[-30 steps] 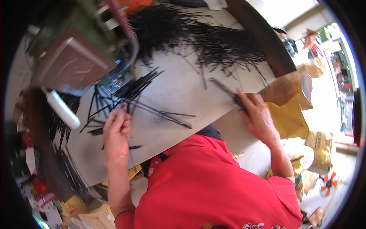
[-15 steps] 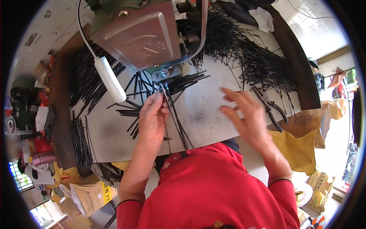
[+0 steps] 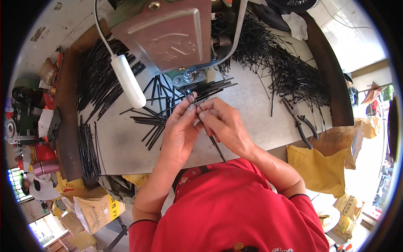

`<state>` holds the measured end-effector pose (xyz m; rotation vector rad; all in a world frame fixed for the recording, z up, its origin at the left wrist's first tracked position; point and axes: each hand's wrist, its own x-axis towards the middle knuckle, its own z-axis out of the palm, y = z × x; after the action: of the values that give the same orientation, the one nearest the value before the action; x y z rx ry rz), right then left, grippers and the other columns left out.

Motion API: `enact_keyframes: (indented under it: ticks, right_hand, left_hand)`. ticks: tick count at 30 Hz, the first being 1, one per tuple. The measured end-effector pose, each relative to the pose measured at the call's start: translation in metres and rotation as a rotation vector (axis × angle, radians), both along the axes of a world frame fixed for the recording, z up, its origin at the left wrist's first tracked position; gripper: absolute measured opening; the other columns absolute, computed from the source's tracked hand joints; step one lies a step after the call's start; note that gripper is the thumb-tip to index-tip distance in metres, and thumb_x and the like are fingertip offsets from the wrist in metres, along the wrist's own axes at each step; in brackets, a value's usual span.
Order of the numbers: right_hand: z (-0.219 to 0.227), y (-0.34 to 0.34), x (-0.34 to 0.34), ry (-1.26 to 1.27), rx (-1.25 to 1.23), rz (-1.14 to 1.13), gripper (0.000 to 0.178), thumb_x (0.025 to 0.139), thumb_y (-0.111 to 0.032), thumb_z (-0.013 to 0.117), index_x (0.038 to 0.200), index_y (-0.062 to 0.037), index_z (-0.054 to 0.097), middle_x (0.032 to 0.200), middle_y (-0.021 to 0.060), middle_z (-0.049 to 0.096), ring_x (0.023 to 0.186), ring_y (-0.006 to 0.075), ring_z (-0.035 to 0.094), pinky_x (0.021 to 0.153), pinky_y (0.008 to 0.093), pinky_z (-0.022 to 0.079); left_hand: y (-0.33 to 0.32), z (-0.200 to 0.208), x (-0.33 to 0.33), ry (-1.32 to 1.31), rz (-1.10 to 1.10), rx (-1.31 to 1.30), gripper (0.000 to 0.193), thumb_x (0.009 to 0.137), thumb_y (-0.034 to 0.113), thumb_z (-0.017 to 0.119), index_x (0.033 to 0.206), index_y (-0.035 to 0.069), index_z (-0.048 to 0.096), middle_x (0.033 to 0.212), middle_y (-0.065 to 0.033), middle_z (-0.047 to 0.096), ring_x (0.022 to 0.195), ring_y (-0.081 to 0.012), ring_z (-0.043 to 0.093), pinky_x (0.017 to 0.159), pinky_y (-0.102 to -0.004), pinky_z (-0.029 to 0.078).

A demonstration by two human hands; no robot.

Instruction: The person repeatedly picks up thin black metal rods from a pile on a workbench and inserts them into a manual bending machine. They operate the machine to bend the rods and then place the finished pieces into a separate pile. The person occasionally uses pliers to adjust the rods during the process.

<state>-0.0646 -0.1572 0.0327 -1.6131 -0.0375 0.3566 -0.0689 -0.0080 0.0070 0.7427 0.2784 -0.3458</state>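
My left hand (image 3: 181, 132) pinches a thin dark rod (image 3: 216, 145) near its upper end, just below the head (image 3: 188, 77) of a machine. On the same rod, my right hand (image 3: 225, 126) has its fingers closed, close beside the left. The rod slants down toward the table's near edge, its lower end sticking out below my right hand. My fingers hide its middle, and I cannot tell whether it is one piece or two. Loose black rods (image 3: 147, 120) lie in a crossed heap left of my left hand, and more (image 3: 218, 87) lie behind my hands.
The machine's reddish-brown cover (image 3: 163, 40) overhangs the metal table (image 3: 256, 122). A white lamp (image 3: 128, 82) hangs left of it. Black rods pile up far left (image 3: 98, 80) and far right (image 3: 289, 69). Pliers (image 3: 300, 122) lie at the right, near a raised brown rim (image 3: 329, 75).
My right hand has come in from the right and closed on the rod beside my left hand. The rod's lower end has swung to the right.
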Motion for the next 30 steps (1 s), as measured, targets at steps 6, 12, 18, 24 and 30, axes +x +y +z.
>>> enact_keyframes:
  ticks: [6, 12, 18, 24, 30]
  right_hand:
    - [-0.015, -0.004, 0.012, -0.513, -0.433, -0.093, 0.023, 0.089, -0.014, 0.056, 0.109, -0.0037, 0.061, 0.065, 0.0149, 0.062, 0.055, 0.0294, 0.06, 0.054, 0.0366, 0.047]
    - [-0.024, 0.008, 0.027, -0.197, -0.079, -0.16, 0.025, 0.092, -0.014, 0.053, 0.11, 0.0001, 0.062, 0.073, 0.0103, 0.064, 0.059, 0.0132, 0.055, 0.056, 0.0285, 0.045]
    - [-0.02, 0.012, 0.029, -0.088, 0.031, -0.154, 0.025, 0.093, -0.013, 0.053, 0.111, 0.0006, 0.063, 0.07, 0.0027, 0.059, 0.058, 0.0068, 0.046, 0.053, 0.024, 0.041]
    - [-0.013, 0.011, 0.031, 0.043, 0.175, -0.146, 0.026, 0.094, -0.014, 0.051, 0.112, 0.0016, 0.062, 0.062, -0.0029, 0.048, 0.053, 0.0044, 0.038, 0.047, 0.0213, 0.033]
    - [-0.016, 0.011, 0.033, 0.086, 0.25, -0.134, 0.027, 0.095, -0.014, 0.051, 0.113, 0.0022, 0.06, 0.061, -0.0041, 0.045, 0.052, 0.0032, 0.037, 0.045, 0.0199, 0.03]
  left_hand:
    - [0.002, 0.003, 0.016, 0.011, 0.127, 0.222, 0.017, 0.087, 0.008, 0.063, 0.102, 0.003, 0.059, 0.087, -0.0009, 0.059, 0.075, -0.01, 0.055, 0.067, -0.0241, 0.045]
    - [0.0, 0.004, 0.028, -0.024, 0.153, 0.308, 0.018, 0.085, 0.009, 0.066, 0.099, 0.006, 0.055, 0.085, -0.0033, 0.063, 0.073, -0.0121, 0.06, 0.069, -0.0261, 0.049]
    - [0.002, -0.004, 0.035, -0.102, 0.155, 0.312, 0.018, 0.085, 0.009, 0.067, 0.094, 0.005, 0.052, 0.082, -0.0046, 0.062, 0.07, -0.0102, 0.06, 0.064, -0.0241, 0.053]
    - [0.011, -0.003, 0.041, -0.115, 0.079, 0.337, 0.017, 0.085, 0.008, 0.067, 0.09, 0.005, 0.052, 0.08, -0.0059, 0.063, 0.068, -0.011, 0.062, 0.064, -0.025, 0.054]
    - [0.015, -0.003, 0.045, -0.116, 0.027, 0.349, 0.017, 0.084, 0.007, 0.068, 0.089, 0.004, 0.052, 0.081, -0.0064, 0.063, 0.068, -0.0112, 0.062, 0.063, -0.0248, 0.055]
